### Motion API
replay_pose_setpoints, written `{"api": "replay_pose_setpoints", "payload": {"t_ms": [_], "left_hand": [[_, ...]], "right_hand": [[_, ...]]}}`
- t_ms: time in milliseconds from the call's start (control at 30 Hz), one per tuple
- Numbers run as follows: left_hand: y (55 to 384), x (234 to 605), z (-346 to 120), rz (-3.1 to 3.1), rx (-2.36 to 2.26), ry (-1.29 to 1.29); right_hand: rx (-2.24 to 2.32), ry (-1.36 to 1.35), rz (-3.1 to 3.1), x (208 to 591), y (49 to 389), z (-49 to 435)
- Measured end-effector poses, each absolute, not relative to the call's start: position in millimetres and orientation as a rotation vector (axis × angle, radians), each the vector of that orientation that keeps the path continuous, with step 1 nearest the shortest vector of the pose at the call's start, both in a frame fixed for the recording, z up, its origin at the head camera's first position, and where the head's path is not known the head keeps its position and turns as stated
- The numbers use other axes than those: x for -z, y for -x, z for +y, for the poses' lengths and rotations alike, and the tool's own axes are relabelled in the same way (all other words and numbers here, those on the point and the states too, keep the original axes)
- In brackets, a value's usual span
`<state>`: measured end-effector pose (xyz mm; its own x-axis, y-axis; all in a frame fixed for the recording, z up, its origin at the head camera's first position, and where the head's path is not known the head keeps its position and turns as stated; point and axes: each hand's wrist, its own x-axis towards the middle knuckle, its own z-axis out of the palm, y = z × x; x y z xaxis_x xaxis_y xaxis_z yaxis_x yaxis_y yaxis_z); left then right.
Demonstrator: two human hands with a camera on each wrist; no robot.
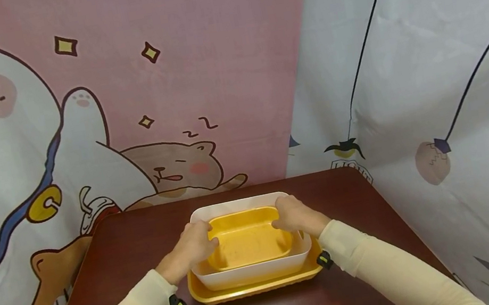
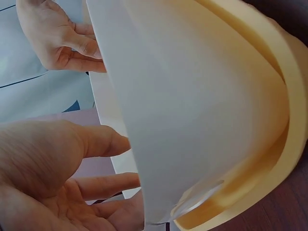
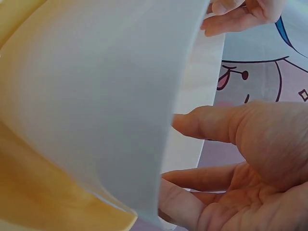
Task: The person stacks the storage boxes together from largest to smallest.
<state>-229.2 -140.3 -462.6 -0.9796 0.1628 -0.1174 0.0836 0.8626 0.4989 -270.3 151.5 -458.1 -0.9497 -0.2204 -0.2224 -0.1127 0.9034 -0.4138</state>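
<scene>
A small yellow tray [image 1: 252,243] sits nested inside a white bin [image 1: 255,272], which stands in a larger yellow tray [image 1: 267,288]. My left hand [image 1: 192,245] is at the small tray's left end, thumb and fingers apart, tips over its edge. At the opposite end is my right hand [image 1: 296,214], its thumb and fingers likewise spread. In the left wrist view the left hand [image 2: 53,178] reaches over the white wall [image 2: 187,110], which hides the fingertips. The right wrist view shows the right hand [image 3: 255,163] similarly, tips partly hidden behind the white wall [image 3: 106,96].
The stack stands on a dark reddish-brown table [image 1: 138,240]. Behind the table hangs a pink and white printed cloth [image 1: 223,80] with cartoon animals. A pale printed cloth [image 1: 459,100] closes off the right side.
</scene>
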Motion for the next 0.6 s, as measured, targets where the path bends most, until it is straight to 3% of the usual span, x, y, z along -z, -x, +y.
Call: {"api": "replay_pose_setpoints", "payload": {"t_ms": [233,600], "left_hand": [[224,464,-137,2.912,-0.881,-0.162],[209,467,-152,3.157,-0.959,-0.326]], "right_hand": [[0.638,0.246,2.859,455,262,157],[0.839,0.383,3.021,459,249,176]]}}
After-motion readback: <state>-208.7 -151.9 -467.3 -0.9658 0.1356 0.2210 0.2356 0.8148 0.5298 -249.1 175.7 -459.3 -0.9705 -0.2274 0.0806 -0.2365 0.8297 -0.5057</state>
